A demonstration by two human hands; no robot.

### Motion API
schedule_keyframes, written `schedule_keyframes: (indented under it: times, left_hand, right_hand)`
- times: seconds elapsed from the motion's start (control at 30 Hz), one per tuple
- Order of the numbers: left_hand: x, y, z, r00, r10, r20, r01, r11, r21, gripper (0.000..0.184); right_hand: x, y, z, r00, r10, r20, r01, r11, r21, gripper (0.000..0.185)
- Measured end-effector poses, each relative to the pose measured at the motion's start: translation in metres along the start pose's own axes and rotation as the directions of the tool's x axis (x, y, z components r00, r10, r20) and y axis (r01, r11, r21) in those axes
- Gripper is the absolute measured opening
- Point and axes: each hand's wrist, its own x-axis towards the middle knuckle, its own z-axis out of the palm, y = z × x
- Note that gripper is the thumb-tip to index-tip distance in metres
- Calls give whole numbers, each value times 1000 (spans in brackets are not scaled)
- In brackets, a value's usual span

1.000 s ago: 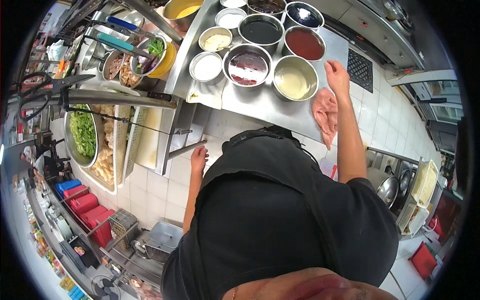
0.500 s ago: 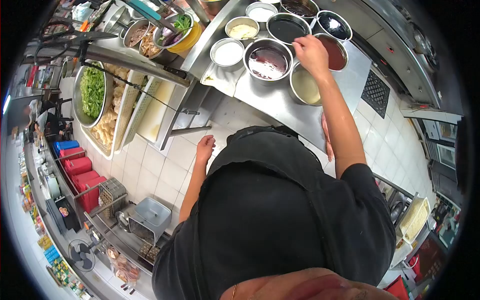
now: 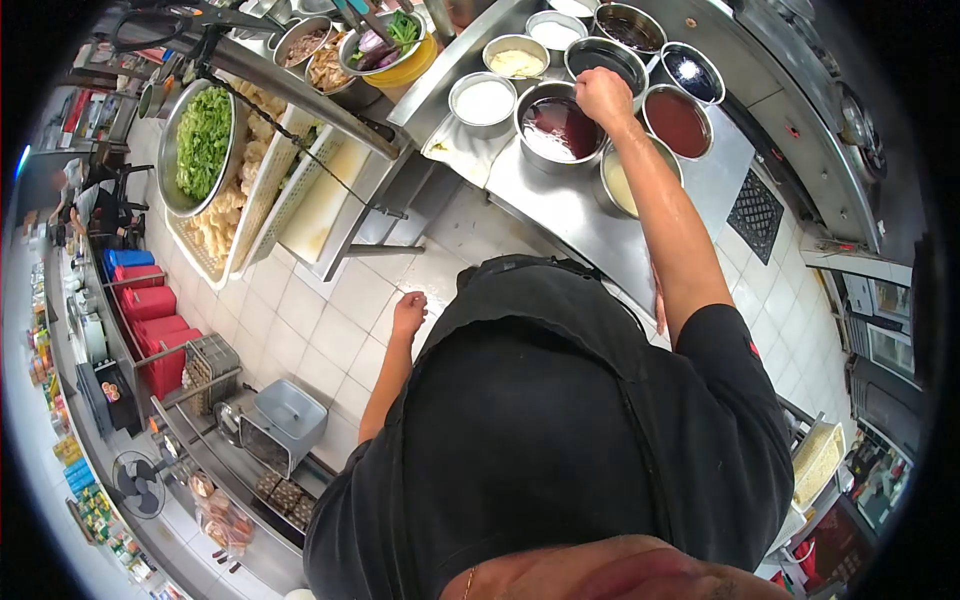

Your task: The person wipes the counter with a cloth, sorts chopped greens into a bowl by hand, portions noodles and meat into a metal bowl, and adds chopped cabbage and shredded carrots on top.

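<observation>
My right hand [image 3: 605,98] is above the near rim of a bowl of black liquid [image 3: 606,58], beside a pot of dark reddish-brown liquid [image 3: 560,125]. Its fingers are curled closed, and whatever they hold is hidden under the hand. My forearm passes over a pot of pale yellowish liquid [image 3: 622,178] and covers part of it. To the right of the hand stands a bowl of red-brown sauce [image 3: 678,120]. Low on the left, my left hand [image 3: 408,313] hangs over the tiled floor, its fingers loosely bent, with nothing visible in it.
Bowls of white powder [image 3: 483,100] and a pale yellow paste [image 3: 517,64] share the steel counter [image 3: 560,205]. At left are a bowl of chopped greens [image 3: 202,145] and a white basket [image 3: 262,215]. A black floor grate [image 3: 755,215] lies right. People are in the far left background.
My right hand has moved left relative to the bowls, toward the near rim of the black-liquid bowl. My left hand is slightly lower. The whole view has shifted a little.
</observation>
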Motion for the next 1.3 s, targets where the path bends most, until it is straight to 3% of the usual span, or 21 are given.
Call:
schedule_keyframes:
  times: [0.27,0.4,0.6,0.83,0.93,1.0,1.03,1.07,1.1,1.13,1.23,1.3]
  left_hand:
    - [3,-52,-1,994,-96,50,101,990,-103,22]
    - [5,-33,-7,997,-67,26,68,997,-45,20]
    - [26,-14,-10,1000,-19,17,18,999,27,19]
    - [29,-7,-11,998,-2,58,-1,998,55,19]
    - [22,-12,-11,998,-47,30,48,999,-3,20]
    - [15,-15,-10,998,-51,21,51,999,6,21]
    - [9,-17,-10,999,-34,28,34,999,16,21]
    - [3,-20,-11,999,-19,33,19,1000,25,21]
    - [18,-53,-2,985,-174,3,174,978,-113,20]
    - [26,-77,0,992,-126,-3,125,991,-49,19]
    - [31,-110,3,1000,5,-14,-3,991,131,19]
    - [44,-131,7,999,46,22,-48,991,123,19]
  right_hand:
    - [10,4,7,998,30,57,-31,999,8,21]
    - [8,-2,4,994,67,81,-69,998,16,20]
    - [-1,-14,5,1000,-1,7,1,999,47,18]
    - [-1,-12,2,997,44,60,-49,995,82,20]
    - [-19,1,-15,989,90,-115,-57,964,260,25]
    - [-45,14,-59,975,130,-180,-82,964,253,28]
    - [-61,27,-71,943,229,-243,-132,925,356,29]
    - [-69,56,-72,930,294,-220,-229,932,280,29]
    - [-84,78,-75,906,327,-269,-238,919,315,31]
    - [-100,89,-83,882,401,-245,-328,899,290,33]
    - [-129,104,-82,858,508,-67,-492,854,169,35]
    - [-135,107,-74,841,537,60,-540,831,132,37]
